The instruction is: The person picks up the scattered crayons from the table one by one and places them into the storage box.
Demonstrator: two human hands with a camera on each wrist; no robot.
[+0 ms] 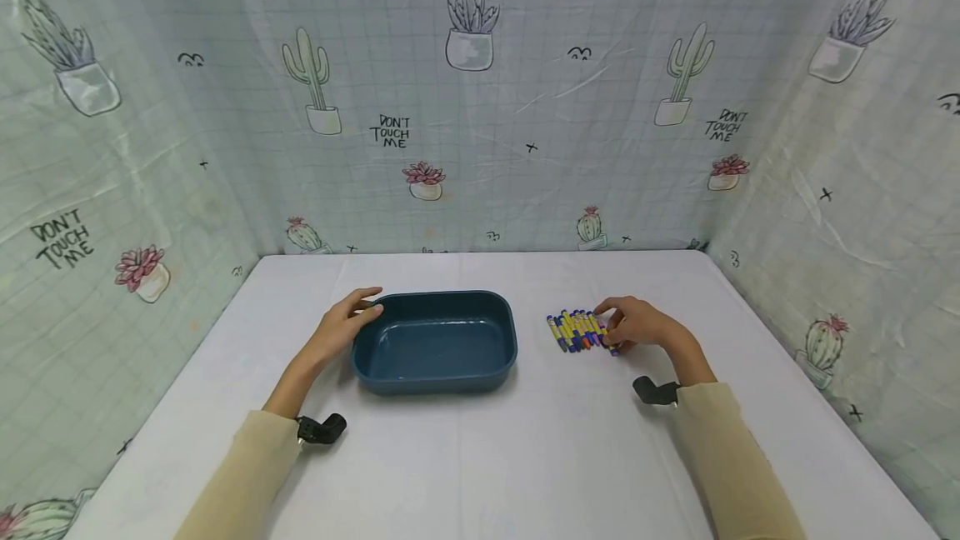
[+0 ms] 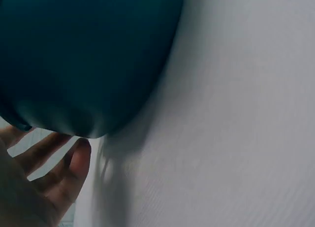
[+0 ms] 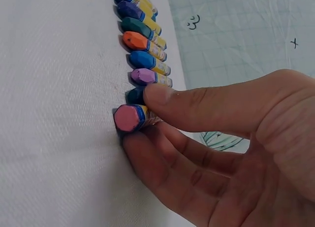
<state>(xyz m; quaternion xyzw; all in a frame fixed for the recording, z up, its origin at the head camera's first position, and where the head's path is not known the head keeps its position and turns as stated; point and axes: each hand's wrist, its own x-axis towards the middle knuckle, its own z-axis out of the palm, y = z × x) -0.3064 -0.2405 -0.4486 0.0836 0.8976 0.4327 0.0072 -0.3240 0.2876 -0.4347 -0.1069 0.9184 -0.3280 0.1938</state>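
A dark blue rectangular tub (image 1: 433,386) with rounded corners stands left of the middle of the table. My left hand (image 1: 347,325) grips its far left corner, thumb over the rim and fingers along the outer wall; in the left wrist view the fingers (image 2: 74,163) bend against the tub (image 2: 88,54). To the right lies a row of crayons (image 1: 572,332) in yellow and blue wrappers. At the row's right end my right hand (image 1: 641,323) pinches a pink crayon (image 3: 129,118) between thumb and fingers. A dark teal crayon (image 3: 136,95) beside it is partly hidden by the thumb.
A white cloth covers the table (image 1: 480,465). Behind it and at both sides hangs a pale curtain (image 1: 480,107) printed with cacti. Orange (image 3: 135,41), purple (image 3: 142,76) and other crayons lie close beside the pinched one. Each wrist wears a black device (image 1: 321,429).
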